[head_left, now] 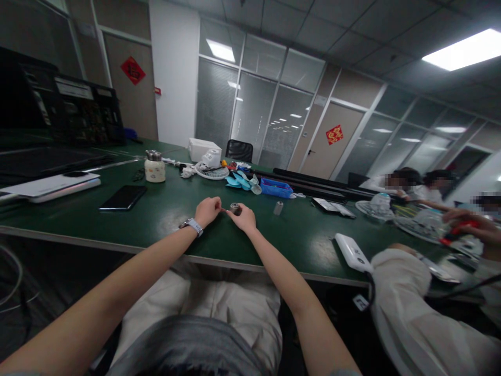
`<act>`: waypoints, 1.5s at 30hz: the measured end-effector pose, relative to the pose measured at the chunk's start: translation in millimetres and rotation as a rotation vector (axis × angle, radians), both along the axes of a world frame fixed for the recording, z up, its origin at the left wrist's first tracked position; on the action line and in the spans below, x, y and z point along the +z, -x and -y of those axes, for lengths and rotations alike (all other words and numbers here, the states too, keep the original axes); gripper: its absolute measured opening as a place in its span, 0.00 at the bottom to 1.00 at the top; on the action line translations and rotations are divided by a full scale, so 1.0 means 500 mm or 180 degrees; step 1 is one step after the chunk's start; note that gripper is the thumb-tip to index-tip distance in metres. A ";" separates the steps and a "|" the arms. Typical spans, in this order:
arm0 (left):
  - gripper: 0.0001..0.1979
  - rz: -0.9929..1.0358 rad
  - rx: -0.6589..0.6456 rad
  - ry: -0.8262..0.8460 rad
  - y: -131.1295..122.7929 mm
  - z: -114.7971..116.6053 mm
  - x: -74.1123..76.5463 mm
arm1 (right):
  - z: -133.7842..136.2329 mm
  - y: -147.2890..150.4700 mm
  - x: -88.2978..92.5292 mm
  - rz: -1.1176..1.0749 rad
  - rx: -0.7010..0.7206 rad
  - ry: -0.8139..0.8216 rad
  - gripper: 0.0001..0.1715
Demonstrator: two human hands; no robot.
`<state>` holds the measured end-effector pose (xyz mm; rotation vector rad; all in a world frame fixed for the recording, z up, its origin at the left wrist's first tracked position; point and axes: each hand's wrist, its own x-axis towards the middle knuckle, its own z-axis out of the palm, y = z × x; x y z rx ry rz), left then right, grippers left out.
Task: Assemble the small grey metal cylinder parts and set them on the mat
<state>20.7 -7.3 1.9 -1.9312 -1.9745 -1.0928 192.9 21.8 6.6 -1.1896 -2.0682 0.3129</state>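
Observation:
My right hand is closed round a small grey metal cylinder that looks like a small motor, held just above the green table. To its left, my left hand has its fingers pinched together close to the cylinder. Something thin and reddish shows between the two hands, too small to name. A watch with a light strap is on my left wrist. A second small metal cylinder stands on the table to the right of my right hand.
Further back are a white fan part, light blue fan blades and a blue tray. At left lie a phone and a cream jar. A white power bank lies near a co-worker's sleeve at right.

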 end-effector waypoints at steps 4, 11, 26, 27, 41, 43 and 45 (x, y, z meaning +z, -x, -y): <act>0.05 0.0110 -0.0179 0.0150 0.001 -0.003 -0.003 | -0.007 -0.001 -0.001 -0.0200 -0.0002 0.0160 0.24; 0.08 0.0440 -0.0408 0.0119 0.002 -0.003 -0.006 | -0.043 0.005 -0.016 -0.1375 0.0028 0.0862 0.30; 0.11 0.0586 -0.0625 0.0255 0.008 -0.013 -0.016 | -0.057 0.005 -0.004 -0.2516 0.0019 0.1822 0.16; 0.11 0.0592 -0.0638 0.0266 0.008 -0.013 -0.016 | -0.060 0.006 -0.005 -0.2557 0.0011 0.1865 0.16; 0.11 0.0671 -0.0550 0.0267 0.010 -0.012 -0.015 | -0.057 0.005 -0.006 -0.2634 0.0079 0.1808 0.18; 0.11 0.0664 -0.0568 0.0260 0.009 -0.011 -0.014 | -0.050 0.006 -0.001 -0.2684 0.0165 0.1834 0.21; 0.11 0.0671 -0.0585 0.0262 0.007 -0.009 -0.012 | -0.043 0.008 0.002 -0.2737 0.0204 0.1882 0.24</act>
